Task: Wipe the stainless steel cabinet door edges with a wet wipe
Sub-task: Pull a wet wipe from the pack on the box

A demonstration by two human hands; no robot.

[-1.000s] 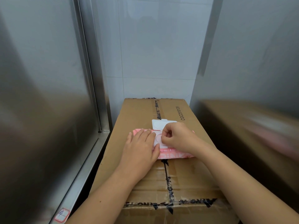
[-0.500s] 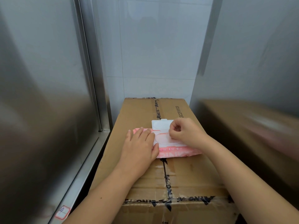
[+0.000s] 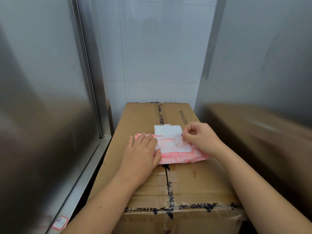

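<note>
The left hand (image 3: pixel 143 152) lies flat, fingers straight and together, pressing down the left end of a pink wipe pack (image 3: pixel 182 156) that sits across the top of a taped cardboard box (image 3: pixel 185 183). The pack's white lid (image 3: pixel 168 130) is flipped open just beyond the fingertips of both hands. The right hand (image 3: pixel 200 135) has its fingers curled, thumb and forefinger pinching the wet wipe (image 3: pixel 179 142), which stands crumpled out of the pack's opening, between the two hands. To the left of the left hand, well apart from it, stands the stainless steel cabinet door (image 3: pixel 42 98); its vertical edge (image 3: pixel 87 73) runs down to a steel ledge (image 3: pixel 81 179) that passes close beside the left forearm, with a dark gap between ledge and box. A small red-bordered sticker (image 3: pixel 60 222) sits low on the door. To the right of the right hand a second steel panel (image 3: pixel 261 65) rises close to the box's side. A tiled wall (image 3: pixel 160 56) lies beyond both hands.
</note>
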